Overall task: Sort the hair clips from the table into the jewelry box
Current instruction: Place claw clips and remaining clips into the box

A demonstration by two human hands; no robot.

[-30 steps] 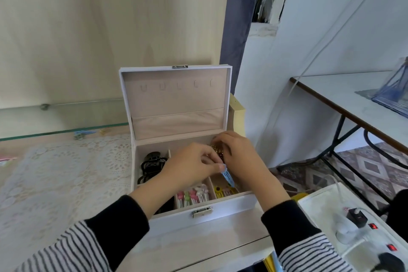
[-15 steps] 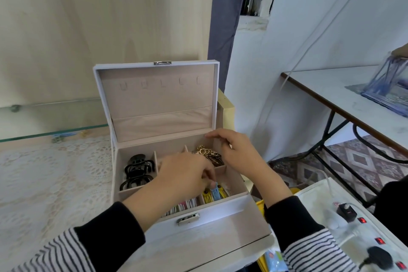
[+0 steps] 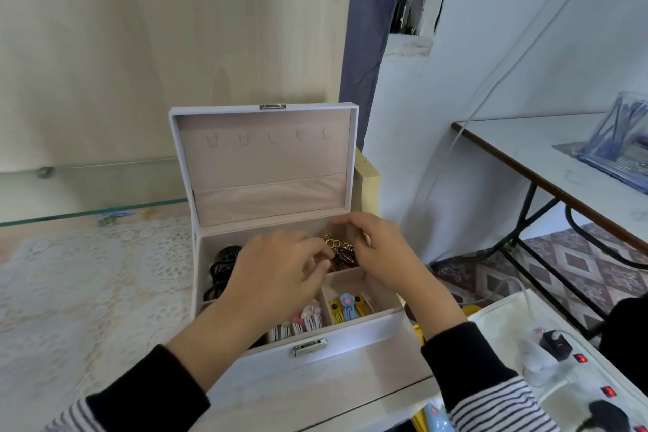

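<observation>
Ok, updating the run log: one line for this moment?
jewelry box open | left hand, right hand at gold clips, back compartment | grip unclear

light: soft, even | shadows: faint | edges: bowed | focus: slightly soft, perhaps

The left hand (image 3: 277, 266) masks the middle compartments of the jewelry box (image 3: 350, 337) and part of the black clips (image 3: 221, 268); its fingertips (image 3: 317, 272) are blurred (grip unreadable). The power strip (image 3: 592, 375) runs off frame.
</observation>
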